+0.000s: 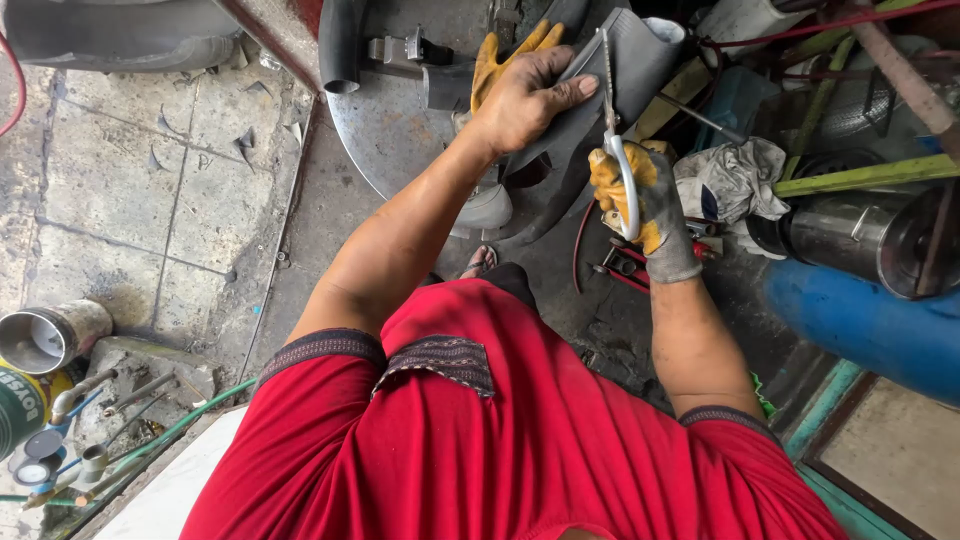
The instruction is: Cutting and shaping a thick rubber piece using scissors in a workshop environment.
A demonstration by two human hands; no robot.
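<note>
My bare left hand (pixel 522 98) grips the edge of a curved grey sheet-metal piece (pixel 640 50), with a loose yellow glove (pixel 490 62) pressed under its fingers. My right hand (pixel 648 205), in a yellow and grey work glove, holds tin snips (pixel 612 120) by their white loop handle. The snips' blades point up along the edge of the sheet, right beside my left thumb. A red shirt fills the bottom of the view.
A round steel plate (pixel 380 135) lies behind the sheet. A white rag (pixel 735 180), a shiny steel tube (pixel 860 235) and a blue cylinder (pixel 870 325) sit at right. Red-handled pliers (pixel 625 268) lie on the floor. A metal can (pixel 45 338) stands at left.
</note>
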